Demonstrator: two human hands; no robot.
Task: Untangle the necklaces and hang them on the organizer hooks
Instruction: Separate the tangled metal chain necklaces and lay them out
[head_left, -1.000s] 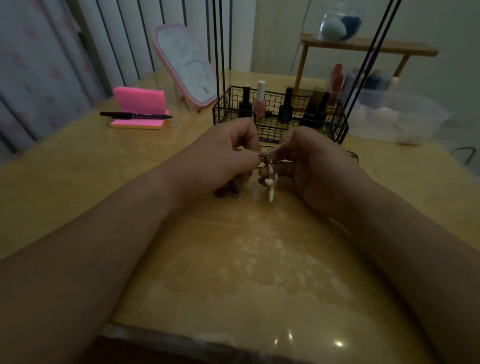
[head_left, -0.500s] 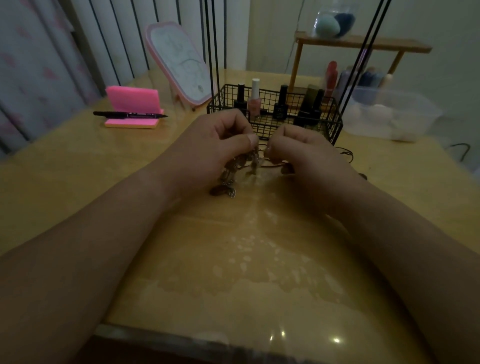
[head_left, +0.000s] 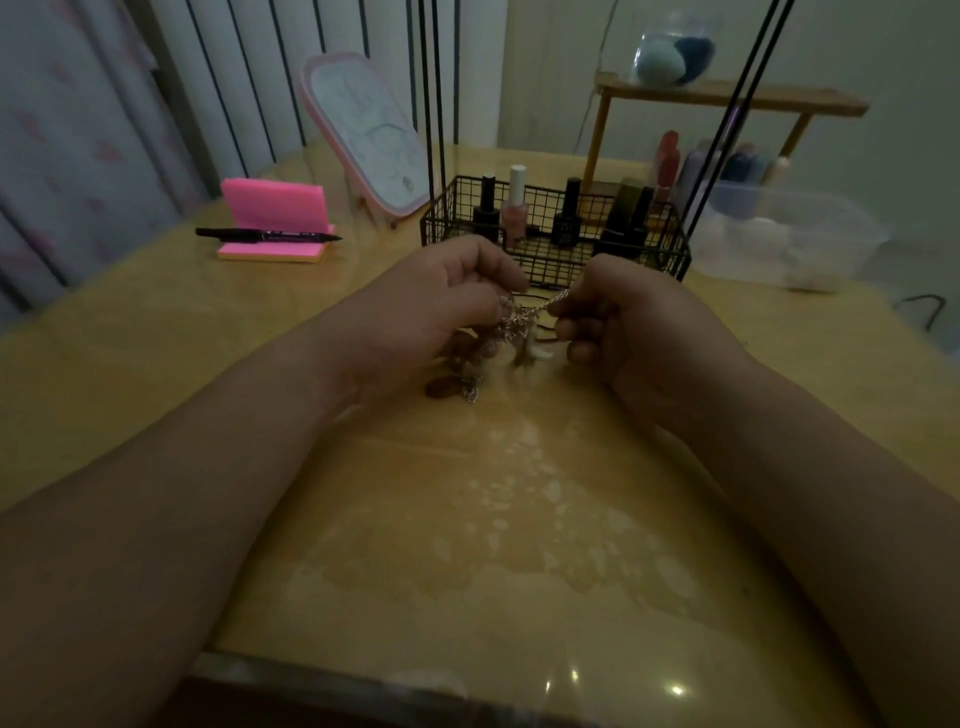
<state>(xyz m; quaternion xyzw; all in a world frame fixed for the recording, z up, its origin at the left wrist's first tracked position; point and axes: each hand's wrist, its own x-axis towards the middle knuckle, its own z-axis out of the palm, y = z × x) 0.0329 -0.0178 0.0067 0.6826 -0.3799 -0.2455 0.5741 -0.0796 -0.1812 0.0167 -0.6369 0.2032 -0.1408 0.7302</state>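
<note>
View from the person's head, looking down at a wooden table (head_left: 467, 519) in dim light. Both bare hands meet near the middle of the table, toward its far edge, just in front of a black wire organizer (head_left: 550, 265) whose tall rods rise out of the top of the picture. Its hooks are out of view.

The left hand (head_left: 441, 306) has its fingers curled and pinches the bunched necklaces (head_left: 511, 330), which hang from it in a small knot. A brown stone (head_left: 441, 387) from the bunch lies on the table below. The right hand (head_left: 644, 332), fingers also curled, pinches the end of a silver chain (head_left: 553, 301).

Half a second ago the two sets of fingertips were almost touching over the knot. Now the hands have drawn slightly apart, and a short length of chain runs taut between them. This suggests one strand is being teased loose, but the knot looks unresolved and nothing is hung yet.

Nail polish bottles (head_left: 514, 208) stand in the organizer. A pink notepad (head_left: 275, 218) with a black pen (head_left: 265, 235) lies near the far left corner.
</note>
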